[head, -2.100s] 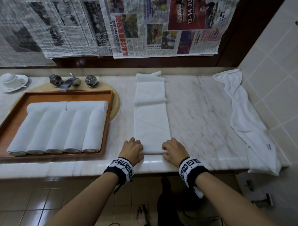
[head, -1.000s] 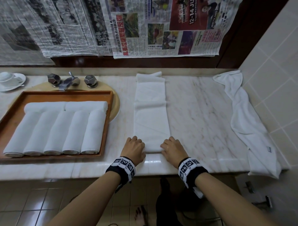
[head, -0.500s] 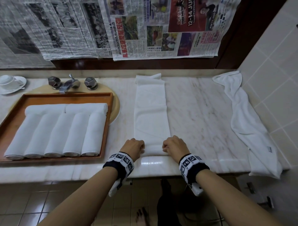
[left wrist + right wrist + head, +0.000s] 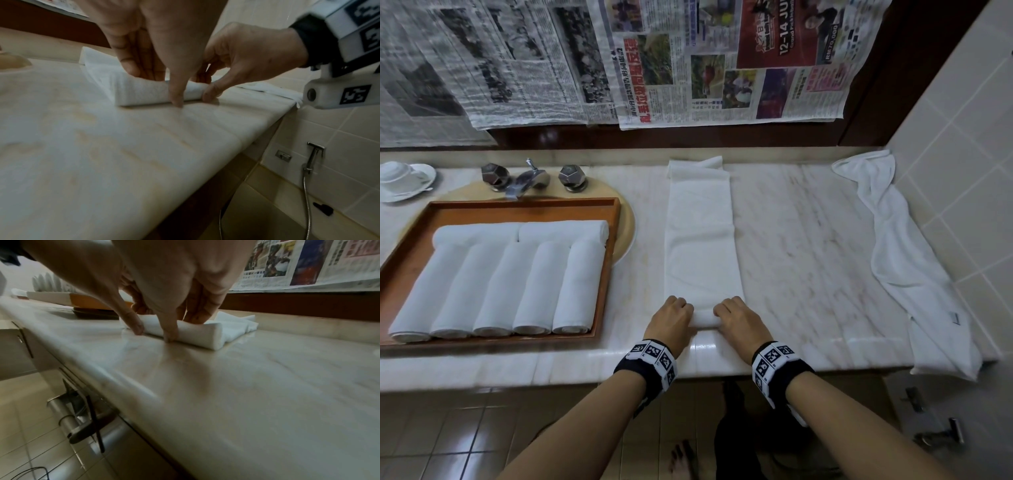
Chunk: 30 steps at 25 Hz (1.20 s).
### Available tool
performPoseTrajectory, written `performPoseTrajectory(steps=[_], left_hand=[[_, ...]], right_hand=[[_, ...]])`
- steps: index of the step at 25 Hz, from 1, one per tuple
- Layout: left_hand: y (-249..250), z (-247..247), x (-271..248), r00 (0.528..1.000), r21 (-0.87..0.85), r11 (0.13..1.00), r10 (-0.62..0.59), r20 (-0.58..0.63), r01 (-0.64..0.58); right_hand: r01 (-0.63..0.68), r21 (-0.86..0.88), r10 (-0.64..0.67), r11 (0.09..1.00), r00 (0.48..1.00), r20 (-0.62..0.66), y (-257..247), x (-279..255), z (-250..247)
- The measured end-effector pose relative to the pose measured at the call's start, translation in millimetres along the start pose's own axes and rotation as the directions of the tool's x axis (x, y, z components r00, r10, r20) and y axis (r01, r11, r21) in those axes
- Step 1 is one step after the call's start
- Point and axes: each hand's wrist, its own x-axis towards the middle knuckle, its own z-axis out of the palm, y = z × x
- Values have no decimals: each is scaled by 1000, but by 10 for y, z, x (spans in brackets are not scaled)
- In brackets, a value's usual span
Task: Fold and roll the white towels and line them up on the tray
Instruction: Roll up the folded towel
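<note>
While the curled fingers (image 4: 131,68) of the left hand (image 4: 671,320) and right hand (image 4: 738,322) are gripping the near rolled end of the folded towel (image 4: 700,240), they should be rolling evenly toward the far wall (tightly, edges aligned), the tray (image 4: 524,209) waiting at left.

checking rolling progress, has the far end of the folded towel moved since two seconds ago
No. The folded towel's far end lies at the back edge of the counter as before; only a crosswise ridge at mid-length has flattened.
</note>
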Motion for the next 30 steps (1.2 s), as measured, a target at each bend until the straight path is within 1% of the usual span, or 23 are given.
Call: performPoseTrajectory(steps=[2, 4, 7, 9, 10, 12, 14, 15, 16, 17, 18, 19, 20, 21, 23, 24, 25, 26, 27, 28, 30], left_hand=[[-19, -47, 11, 999, 40, 998, 43, 5, -43], [-63, -30, 6, 995, 95, 991, 92, 23, -94], [-118, -4, -37, 988, 85, 985, 148, 46, -151], [-150, 19, -61, 990, 71, 987, 140, 28, -141], [-128, 9, -65, 992, 68, 990, 123, 26, -124], [-74, -18, -64, 995, 79, 993, 86, 47, -89], [-56, -45, -41, 996, 101, 992, 62, 72, -69], [-56, -51, -32, 996, 97, 992, 71, 62, -76], [-57, -63, -36, 995, 79, 992, 95, 31, -97], [-56, -66, -45, 991, 61, 990, 131, -17, -130], [-52, -40, -60, 983, 46, 985, 169, -66, -166], [-30, -15, -86, 976, 18, 981, 196, -94, -195], [-10, 18, -102, 967, -16, 975, 220, -126, -223], [1, 50, -107, 967, -51, 974, 213, -140, -222], [17, 96, -23, 974, -96, 980, 159, -158, -176], [23, 104, 40, 982, -102, 984, 130, -138, -144], [35, 94, 98, 990, -90, 990, 102, -93, -110], [40, 99, 147, 993, -67, 993, 89, -72, -94], [69, 93, 161, 993, -50, 995, 85, -76, -89], [97, 86, 148, 992, -44, 995, 82, -101, -86], [143, 94, 42, 972, -111, 988, 83, -220, -110]], right_hand=[[7, -20, -7, 1000, 1000, 0, 37, 43, -8], [31, -1, -31, 1000, 999, 30, 97, 48, 3], [-7, 42, 0, 999, 986, 167, 201, 37, -48], [-34, 85, 16, 996, 977, 211, 220, 26, -92], [-23, 91, 3, 996, 977, 211, 215, 24, -112], [33, 91, -48, 995, 983, 176, 173, -2, -120], [68, 20, -70, 997, 987, 144, 135, -50, -60], [75, -25, -71, 997, 989, 127, 129, -53, -17], [86, -66, -80, 994, 992, 94, 121, -31, 22], [69, -66, -62, 995, 993, 98, 101, 1, 12], [48, -62, -40, 997, 991, 126, 76, 29, -28], [17, -57, -8, 998, 986, 167, 80, 52, -50], [-3, -76, 17, 997, 983, 182, 100, 68, -51], [-2, -82, 15, 997, 987, 160, 96, 68, -44], [19, -96, -15, 995, 999, 43, 3, -10, -71], [18, -107, -13, 994, 999, 50, -22, -73, -38], [39, -116, -36, 992, 999, 30, -37, -135, 17], [52, -115, -50, 992, 999, 21, -41, -176, 72], [56, -94, -55, 994, 998, 6, -23, -182, 102], [57, -70, -57, 996, 998, 2, 3, -148, 77], [59, 2, -59, 998, 998, -15, 74, -47, 38]])
